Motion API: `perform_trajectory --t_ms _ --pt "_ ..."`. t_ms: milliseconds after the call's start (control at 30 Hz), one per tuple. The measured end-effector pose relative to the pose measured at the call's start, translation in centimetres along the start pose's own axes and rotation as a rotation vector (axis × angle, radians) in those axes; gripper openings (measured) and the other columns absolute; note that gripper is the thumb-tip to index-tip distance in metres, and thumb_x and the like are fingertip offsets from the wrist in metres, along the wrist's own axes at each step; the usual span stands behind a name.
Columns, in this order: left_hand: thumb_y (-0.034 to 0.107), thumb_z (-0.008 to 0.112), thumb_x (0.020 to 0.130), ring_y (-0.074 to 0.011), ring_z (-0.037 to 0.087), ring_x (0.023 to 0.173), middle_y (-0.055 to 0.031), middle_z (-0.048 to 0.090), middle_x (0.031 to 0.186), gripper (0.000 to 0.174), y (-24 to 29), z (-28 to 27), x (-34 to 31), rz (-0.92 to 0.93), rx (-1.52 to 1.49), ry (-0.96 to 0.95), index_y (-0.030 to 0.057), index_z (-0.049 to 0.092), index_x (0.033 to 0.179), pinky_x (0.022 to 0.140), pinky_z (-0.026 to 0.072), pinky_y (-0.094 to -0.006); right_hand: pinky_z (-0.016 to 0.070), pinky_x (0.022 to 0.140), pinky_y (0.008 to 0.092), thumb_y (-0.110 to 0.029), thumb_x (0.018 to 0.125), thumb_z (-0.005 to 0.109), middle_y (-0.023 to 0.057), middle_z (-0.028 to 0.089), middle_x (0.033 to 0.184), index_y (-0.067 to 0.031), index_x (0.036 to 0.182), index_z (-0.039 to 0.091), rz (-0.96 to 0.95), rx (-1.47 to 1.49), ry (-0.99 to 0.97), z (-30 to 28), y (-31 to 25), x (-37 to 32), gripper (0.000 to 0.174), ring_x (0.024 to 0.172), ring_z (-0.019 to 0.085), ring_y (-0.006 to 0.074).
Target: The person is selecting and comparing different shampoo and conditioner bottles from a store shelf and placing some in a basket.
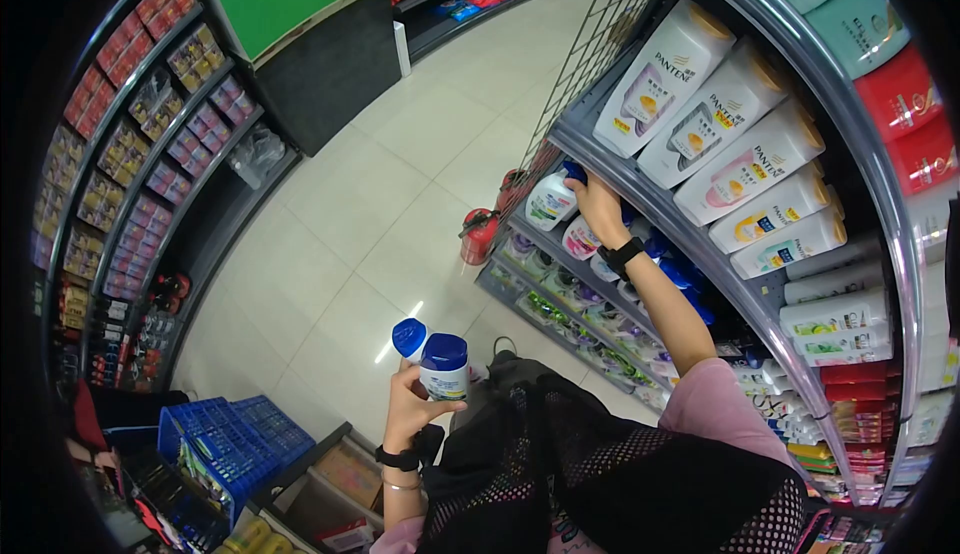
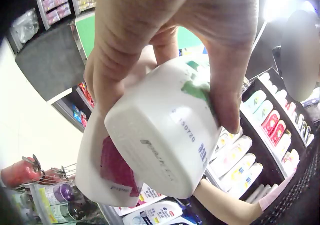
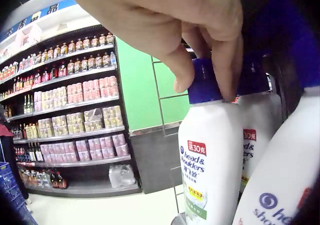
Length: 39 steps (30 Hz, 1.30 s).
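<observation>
While the left hand (image 1: 410, 409) holds bottles (image 1: 445, 379), the right (image 1: 600, 212) grips "head & shoulders" (image 3: 207, 157).

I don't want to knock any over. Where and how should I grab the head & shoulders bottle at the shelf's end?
Probably by its blue cap, from above, thumb and fingers on opposite sides, like the right hand. The bottle stands upright, the cap is narrower than the body, and other bottles stand close.
</observation>
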<state>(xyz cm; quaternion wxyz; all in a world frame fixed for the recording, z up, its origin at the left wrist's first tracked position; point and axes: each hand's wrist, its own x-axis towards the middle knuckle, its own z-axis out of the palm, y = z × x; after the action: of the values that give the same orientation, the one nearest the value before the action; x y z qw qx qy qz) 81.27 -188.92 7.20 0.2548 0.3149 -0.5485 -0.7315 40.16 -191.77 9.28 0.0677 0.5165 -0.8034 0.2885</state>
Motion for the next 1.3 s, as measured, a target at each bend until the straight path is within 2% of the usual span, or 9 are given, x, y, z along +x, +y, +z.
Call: perform_trajectory --t_ms 200,400,600,700,800,900,1000,1200,1300 --pt "-0.009 0.083 0.046 -0.0171 0.057 0.098 -0.0042 0.049 0.114 0.051 0.1 0.7 -0.1 0.013 0.009 0.012 -0.0017 0.065 0.093 0.084 0.0486 -0.0303 0.0349 0.095 0.0440 -0.016 0.079 0.064 0.0259 0.050 0.120 0.0029 0.120 0.047 0.005 0.040 -0.071 -0.1 -0.8 0.5 0.048 0.113 0.044 0.0432" --pt "-0.005 0.085 0.045 -0.0189 0.058 0.097 -0.0052 0.056 0.107 0.055 -0.4 1.0 0.0 0.043 0.058 0.018 0.0002 0.065 0.096 0.088 0.0471 -0.0343 0.0396 0.090 0.0418 -0.018 0.079 0.066 0.0229 0.055 0.112 0.0011 0.118 0.051 -0.076 0.018 -0.051 -1.0 -1.3 0.6 0.045 0.104 0.050 0.0408" --pt "-0.003 0.086 0.045 -0.0183 0.056 0.100 -0.0049 0.055 0.108 0.056 -0.6 1.3 -0.2 0.052 0.037 0.028 0.0012 0.066 0.097 0.089 0.0460 -0.0342 0.0441 0.079 0.0429 -0.015 0.087 0.053 0.0226 0.059 0.097 0.0034 0.107 0.054 -0.065 -0.050 -0.006 -3.4 -0.6 0.5 0.027 0.088 0.056 0.0388" --pt "-0.003 0.086 0.045 -0.0182 0.056 0.101 -0.0047 0.055 0.108 0.056 -0.6 1.4 -0.1 0.059 0.008 0.031 0.0015 0.066 0.097 0.089 0.0460 -0.0342 0.0439 0.073 0.0441 -0.020 0.088 0.049 0.0220 0.060 0.090 0.0014 0.095 0.059 0.182 0.040 -0.114 -4.5 -0.8 0.8 0.024 0.085 0.057 0.0391" --pt "-0.003 0.086 0.045 -0.0183 0.056 0.101 -0.0045 0.055 0.109 0.057 -0.9 1.5 -0.2 0.070 0.001 0.029 0.0016 0.066 0.097 0.089 0.0462 -0.0341 0.0449 0.068 0.0416 -0.012 0.085 0.052 0.0204 0.060 0.081 0.0015 0.087 0.059 0.044 -0.177 -0.118 -3.2 1.8 1.1 0.015 0.075 0.057 0.0374" --pt "-0.003 0.086 0.045 -0.0183 0.056 0.101 -0.0044 0.054 0.110 0.057 -0.8 1.4 -0.6 0.049 0.001 0.032 0.0016 0.066 0.098 0.089 0.0466 -0.0339 0.0444 0.068 0.0419 -0.014 0.083 0.054 0.0198 0.060 0.080 0.0004 0.085 0.060 -0.153 -0.192 0.039 -1.5 3.3 1.3 0.015 0.075 0.057 0.0373" --pt "-0.003 0.086 0.045 -0.0183 0.056 0.101 -0.0043 0.054 0.110 0.058 -1.2 1.1 -0.8 0.036 0.029 0.038 0.0017 0.065 0.098 0.089 0.0468 -0.0338 0.0445 0.075 0.0441 -0.015 0.085 0.048 0.0212 0.061 0.092 -0.0006 0.095 0.060 -0.065 -0.101 -0.067 -0.9 4.8 1.7 0.021 0.086 0.057 0.0390" --pt "-0.003 0.086 0.045 -0.0177 0.057 0.100 -0.0041 0.055 0.108 0.058 -1.3 1.1 -1.3 0.039 0.057 0.050 0.0019 0.065 0.099 0.088 0.0470 -0.0332 0.0441 0.078 0.0440 -0.015 0.086 0.047 0.0216 0.061 0.097 -0.0010 0.099 0.060 -0.076 -0.067 -0.021 -1.1 3.1 2.1 0.023 0.091 0.057 0.0396" --pt "-0.003 0.086 0.045 -0.0174 0.057 0.099 -0.0040 0.056 0.108 0.058 -0.8 1.2 -1.5 0.040 0.039 0.061 0.0019 0.065 0.099 0.088 0.0470 -0.0329 0.0426 0.074 0.0430 -0.013 0.083 0.050 0.0227 0.060 0.087 0.0009 0.090 0.059 -0.101 0.017 0.100 -0.6 2.7 2.3 0.018 0.083 0.056 0.0391"
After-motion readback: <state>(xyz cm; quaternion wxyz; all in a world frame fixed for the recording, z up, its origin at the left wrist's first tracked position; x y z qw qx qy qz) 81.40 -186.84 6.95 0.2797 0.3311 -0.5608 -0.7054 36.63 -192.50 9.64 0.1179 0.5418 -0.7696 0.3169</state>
